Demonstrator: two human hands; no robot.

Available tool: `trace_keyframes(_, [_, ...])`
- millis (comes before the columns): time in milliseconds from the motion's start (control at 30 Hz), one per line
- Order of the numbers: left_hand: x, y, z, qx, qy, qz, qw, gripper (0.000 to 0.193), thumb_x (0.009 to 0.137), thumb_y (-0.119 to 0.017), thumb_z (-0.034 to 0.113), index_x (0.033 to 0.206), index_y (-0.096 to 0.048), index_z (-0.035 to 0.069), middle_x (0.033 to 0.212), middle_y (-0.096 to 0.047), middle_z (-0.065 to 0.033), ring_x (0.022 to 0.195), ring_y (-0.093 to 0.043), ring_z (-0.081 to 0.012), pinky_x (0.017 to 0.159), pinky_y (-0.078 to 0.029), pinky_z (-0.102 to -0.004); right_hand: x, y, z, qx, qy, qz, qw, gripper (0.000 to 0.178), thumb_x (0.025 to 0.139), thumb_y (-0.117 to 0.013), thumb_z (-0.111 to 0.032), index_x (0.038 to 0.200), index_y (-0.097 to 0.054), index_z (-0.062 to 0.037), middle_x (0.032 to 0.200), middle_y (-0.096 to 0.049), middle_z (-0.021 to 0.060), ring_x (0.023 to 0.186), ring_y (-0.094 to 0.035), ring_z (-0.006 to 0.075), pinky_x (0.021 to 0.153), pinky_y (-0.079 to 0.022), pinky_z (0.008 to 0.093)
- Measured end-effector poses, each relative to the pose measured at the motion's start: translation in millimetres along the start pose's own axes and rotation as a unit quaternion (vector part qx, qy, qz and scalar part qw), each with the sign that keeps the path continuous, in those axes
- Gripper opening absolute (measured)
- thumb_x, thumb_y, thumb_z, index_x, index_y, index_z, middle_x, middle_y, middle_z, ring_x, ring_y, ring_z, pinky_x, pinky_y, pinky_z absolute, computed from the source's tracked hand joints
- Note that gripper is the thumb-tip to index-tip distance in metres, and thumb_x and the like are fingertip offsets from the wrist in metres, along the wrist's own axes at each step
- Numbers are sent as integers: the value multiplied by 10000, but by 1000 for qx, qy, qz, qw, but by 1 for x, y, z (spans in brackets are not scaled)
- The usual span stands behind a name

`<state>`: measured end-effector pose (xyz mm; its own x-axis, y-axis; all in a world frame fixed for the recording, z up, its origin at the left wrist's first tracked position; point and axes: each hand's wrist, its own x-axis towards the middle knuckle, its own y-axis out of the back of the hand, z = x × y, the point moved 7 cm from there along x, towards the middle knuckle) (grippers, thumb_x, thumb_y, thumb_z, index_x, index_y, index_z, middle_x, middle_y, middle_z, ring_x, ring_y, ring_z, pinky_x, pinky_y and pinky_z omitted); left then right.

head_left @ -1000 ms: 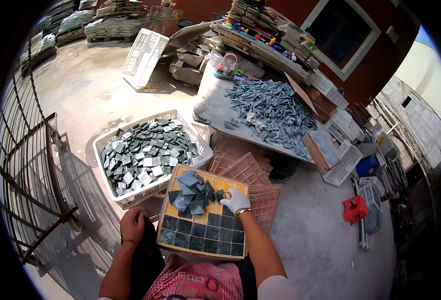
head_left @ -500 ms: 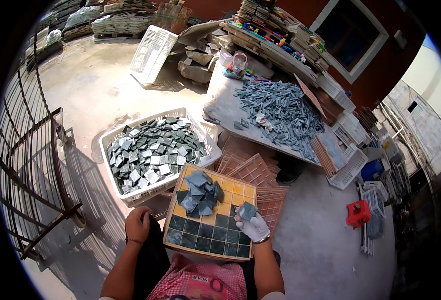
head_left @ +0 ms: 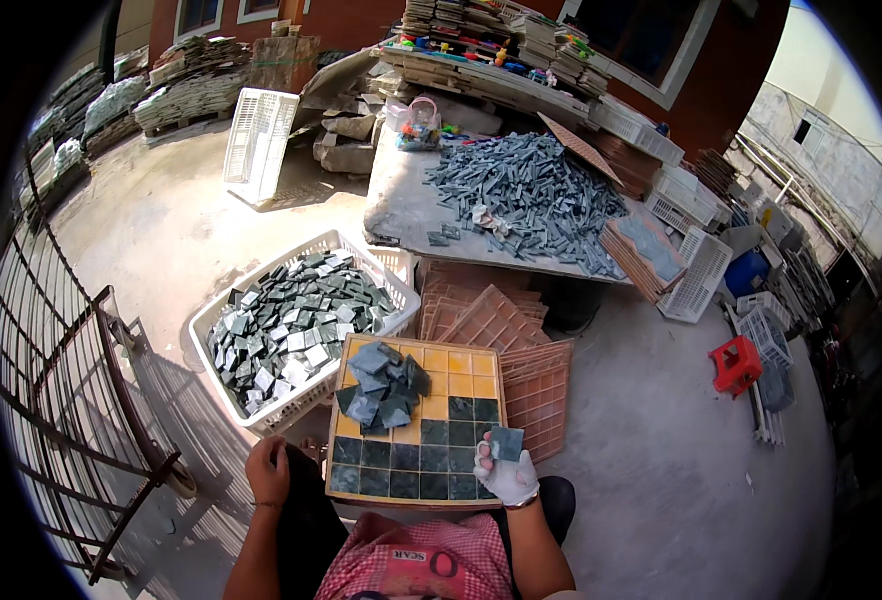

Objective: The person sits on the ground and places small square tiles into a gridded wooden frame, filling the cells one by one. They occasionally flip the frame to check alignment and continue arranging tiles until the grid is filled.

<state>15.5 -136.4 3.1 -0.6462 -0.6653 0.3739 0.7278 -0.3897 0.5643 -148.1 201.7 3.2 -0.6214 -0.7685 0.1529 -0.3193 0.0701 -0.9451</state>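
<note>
In my right hand point(head_left: 509, 482), which wears a white glove, a square dark green stone tile point(head_left: 507, 444) is gripped between the fingers. The hand is over the lower right corner of a yellow gridded tray point(head_left: 473, 364) with a wooden rim, resting on my lap. Dark green square tiles point(head_left: 406, 457) fill its near rows and part of its right side. A loose heap of similar tiles point(head_left: 381, 382) covers the tray's upper left cells. Bare and loosely curled, my left hand point(head_left: 269, 470) rests by my left knee, beside the tray, with nothing visible in it.
Beyond the tray stands a white plastic basket point(head_left: 251, 412) full of square tiles. Brown gridded trays point(head_left: 536, 392) are stacked to its right. A table point(head_left: 393, 205) behind bears a pile of narrow stone strips point(head_left: 531, 195). Metal railings point(head_left: 146, 440) stand left, a red stool point(head_left: 735, 365) right.
The whole view has swung, with the background shifting left and down. My right hand has drawn slightly back from the tray's right cells, still holding the tile. My left hand remains by the knee.
</note>
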Motion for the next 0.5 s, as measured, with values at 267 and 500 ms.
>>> trace_keyframes(267, [0,-3,0,25,1,-9,1000,112,746,-568,37,851,-605,21,780,-597,-134,706,-580,-278,652,-455,-346,21,34,-47,-324,-5,225,919,478,767,-623,-94,1195,-446,22,1035,-543,113,851,-548,202,745,-451,290])
trace_keyframes(500, [7,-9,-6,56,5,-16,998,108,737,-564,25,835,-610,23,786,-599,-133,701,-579,-281,650,-456,-350,94,28,-109,-933,-60,123,332,427,656,-608,-70,1068,-499,-40,1028,-525,190,944,-551,330,808,-460,384])
